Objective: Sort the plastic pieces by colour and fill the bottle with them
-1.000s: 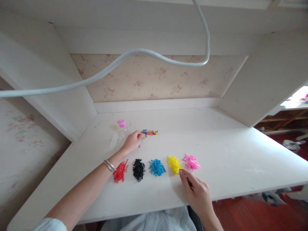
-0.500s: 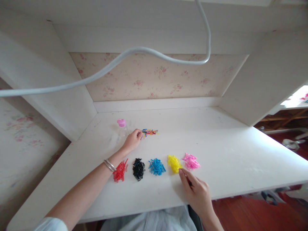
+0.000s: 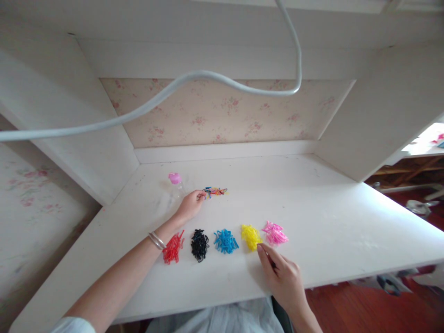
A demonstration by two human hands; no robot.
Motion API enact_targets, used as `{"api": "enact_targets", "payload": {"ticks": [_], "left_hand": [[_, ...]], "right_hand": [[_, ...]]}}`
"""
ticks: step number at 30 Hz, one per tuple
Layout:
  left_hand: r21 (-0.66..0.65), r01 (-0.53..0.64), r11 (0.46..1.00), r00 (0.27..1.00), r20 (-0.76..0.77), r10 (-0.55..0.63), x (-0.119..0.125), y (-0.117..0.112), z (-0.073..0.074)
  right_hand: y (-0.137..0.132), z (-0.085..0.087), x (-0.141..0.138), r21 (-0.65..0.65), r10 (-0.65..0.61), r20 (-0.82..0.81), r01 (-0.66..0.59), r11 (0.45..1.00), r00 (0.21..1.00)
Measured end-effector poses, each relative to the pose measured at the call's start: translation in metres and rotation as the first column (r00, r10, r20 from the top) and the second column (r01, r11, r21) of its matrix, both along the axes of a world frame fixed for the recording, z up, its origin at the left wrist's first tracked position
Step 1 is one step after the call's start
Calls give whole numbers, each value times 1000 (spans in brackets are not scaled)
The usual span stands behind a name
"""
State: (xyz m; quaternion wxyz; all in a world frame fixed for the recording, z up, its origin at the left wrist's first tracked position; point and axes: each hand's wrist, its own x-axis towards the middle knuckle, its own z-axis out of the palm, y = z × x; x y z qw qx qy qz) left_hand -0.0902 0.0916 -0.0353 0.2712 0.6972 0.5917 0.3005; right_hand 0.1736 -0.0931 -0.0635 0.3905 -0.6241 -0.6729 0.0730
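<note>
A small mixed heap of coloured rubber bands (image 3: 215,191) lies toward the back of the white table. At its left edge is my left hand (image 3: 190,206), thumb and fingers pinched together; what they hold is too small to make out. My right hand (image 3: 283,274) rests by the near edge of the yellow rubber bands (image 3: 251,237), its fingertips pressed together and their contents hidden. Sorted piles stand in a row: red rubber bands (image 3: 173,249) under my left wrist, black rubber bands (image 3: 200,245), blue rubber bands (image 3: 225,241), and pink rubber bands (image 3: 275,233) at the right end.
A clear bottle with a pink cap (image 3: 175,178) stands behind my left hand. Overhead, a white cable (image 3: 204,74) crosses the view. White side panels and a low back ledge (image 3: 225,151) border the table (image 3: 329,222).
My left hand has drawn back slightly toward me and to the left at the mixed heap, and its fingers have shifted. My right hand stays by the yellow pile.
</note>
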Motion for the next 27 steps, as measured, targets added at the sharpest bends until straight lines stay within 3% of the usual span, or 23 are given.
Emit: {"api": "enact_targets", "payload": {"ticks": [13, 27], "left_hand": [[29, 28, 999, 998, 50, -30, -1, 0, -2], [49, 19, 999, 997, 74, -23, -1, -4, 5]], "right_hand": [[-2, -2, 1, 1, -5, 8, 5, 1000, 1000], [-1, -4, 1, -17, -8, 4, 8, 1000, 1000]]}}
